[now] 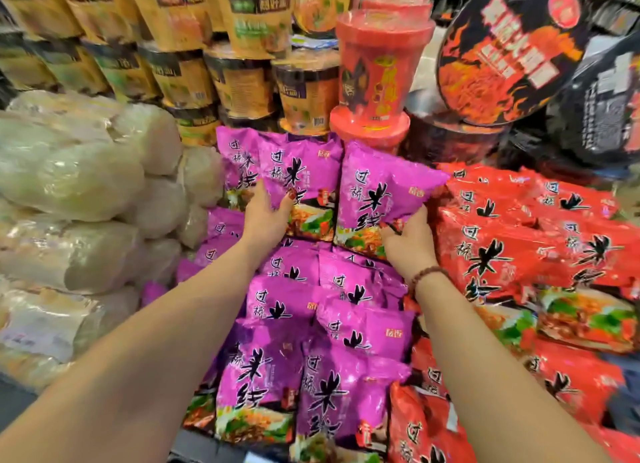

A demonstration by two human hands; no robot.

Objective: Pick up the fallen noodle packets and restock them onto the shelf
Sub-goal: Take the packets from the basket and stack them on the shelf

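I see thin plastic film, glossy and crinkled, on the left purple packet (301, 171) gripped by my left hand (266, 216) and the right purple packet (377, 192) pinched by my right hand (408, 240). The red packets (519, 251) right of my right hand show the same shiny film. Left of my left hand, the pale bundles (69, 182) sit in cloudy, wrinkled wrap. Beyond both hands the red cup (379, 67) wears glossy shrink-film. On my right wrist the bracelet (429, 274) beads look wooden.

Two hands (267, 216), two gripped purple packets (377, 185) (one each)
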